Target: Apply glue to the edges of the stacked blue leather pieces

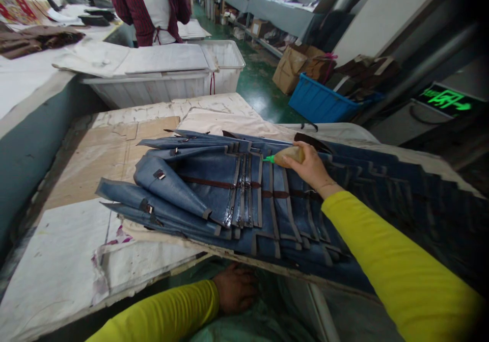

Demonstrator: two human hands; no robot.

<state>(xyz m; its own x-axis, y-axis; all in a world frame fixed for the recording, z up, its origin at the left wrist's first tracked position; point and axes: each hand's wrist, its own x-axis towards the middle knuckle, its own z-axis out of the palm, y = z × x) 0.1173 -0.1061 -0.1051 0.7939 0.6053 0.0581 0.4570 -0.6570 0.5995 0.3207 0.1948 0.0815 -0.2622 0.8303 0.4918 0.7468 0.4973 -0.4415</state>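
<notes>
My right hand is closed round a yellowish glue bottle with a green nozzle. The nozzle tip points left, at the grey edge of a blue leather-like piece in an overlapping row. Shiny wet strips of glue run along several of the stepped edges. A brown band crosses the pieces, and small metal-ended tabs sit on their left parts. Below the board's front edge, my left hand rests on green cloth, holding nothing visible, its fingers loosely stretched and in shadow.
The pieces lie on a worn board covered partly with paper and cloth. Behind it stand a white plastic bin and a person in a striped top. A blue crate and a cardboard box are on the green floor.
</notes>
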